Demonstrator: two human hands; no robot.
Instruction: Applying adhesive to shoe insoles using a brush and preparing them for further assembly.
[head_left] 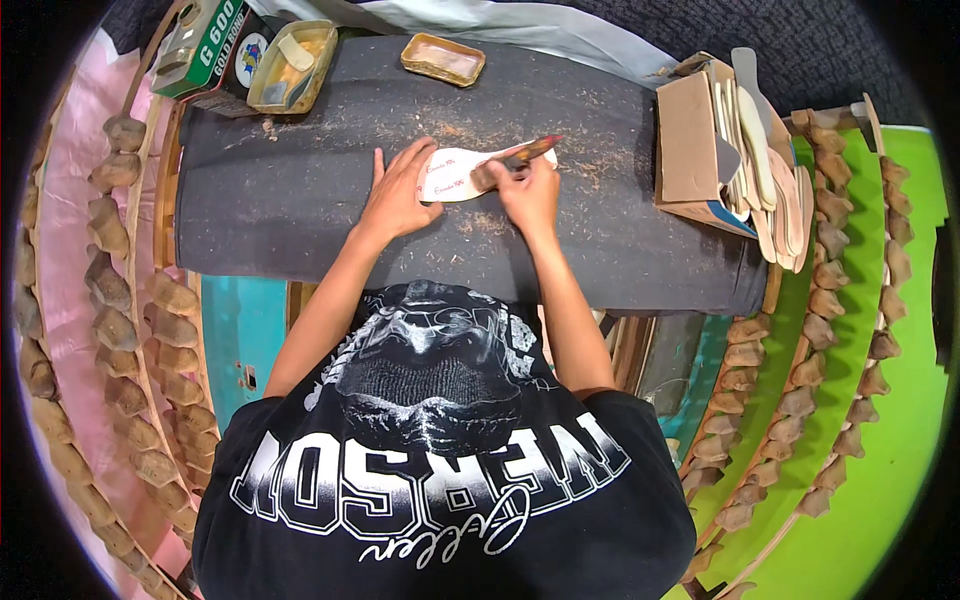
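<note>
- Two hands work on one white insole (455, 175), which lies flat near the middle of the dark bench (300, 210).
- Right hand (528, 195) is closed around a brush (520, 157). The brush tip rests on the insole's right end.
- Left hand (400, 195) lies open and flat, with its fingers spread. It presses down on the insole's left end.
- It looks like the brushing step is in hand, maybe spreading glue on the insole. A good next stroke would need the left hand to keep the insole from sliding.
- One small tan dish (443, 59) sits at the back of the bench, behind the insole. It seems to hold something brownish; I cannot tell what.
- One yellowish tray (293, 66) sits at the back left of the bench. It holds a pale strip and some smeared stuff.
- One green tin (200, 45) stands left of that tray.
- One cardboard box (700, 150) sits at the right end of the bench. Many pale insoles (765, 170) stand packed in it.
- Brown crumbs lie scattered on the bench around the insole.
</note>
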